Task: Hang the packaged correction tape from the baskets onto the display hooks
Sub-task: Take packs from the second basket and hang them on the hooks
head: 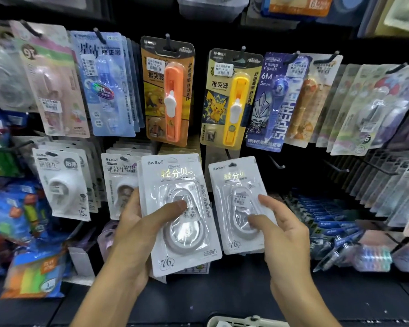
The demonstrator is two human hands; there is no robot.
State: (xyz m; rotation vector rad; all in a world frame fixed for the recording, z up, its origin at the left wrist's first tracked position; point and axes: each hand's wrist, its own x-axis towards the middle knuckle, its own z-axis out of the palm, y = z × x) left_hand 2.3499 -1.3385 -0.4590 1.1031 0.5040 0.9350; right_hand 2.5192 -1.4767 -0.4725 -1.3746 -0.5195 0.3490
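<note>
Dark pegboard wall (293, 38), hooks (278, 164) loaded with stationery packs (169, 90) above both held packs, bare hooks just right.

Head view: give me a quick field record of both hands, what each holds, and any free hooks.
left hand: grips a stack of white BoBo correction tape packs
right hand: pinches one BoBo correction tape pack, apparently at its hook
empty hooks: lower row, right of that pack
basket: rim at bottom edge

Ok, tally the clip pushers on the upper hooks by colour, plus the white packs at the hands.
Orange clip pusher: 1
Yellow clip pusher: 1
White pack in left hand: at least 1
White pack at right hand: 1
Total: 4
</note>
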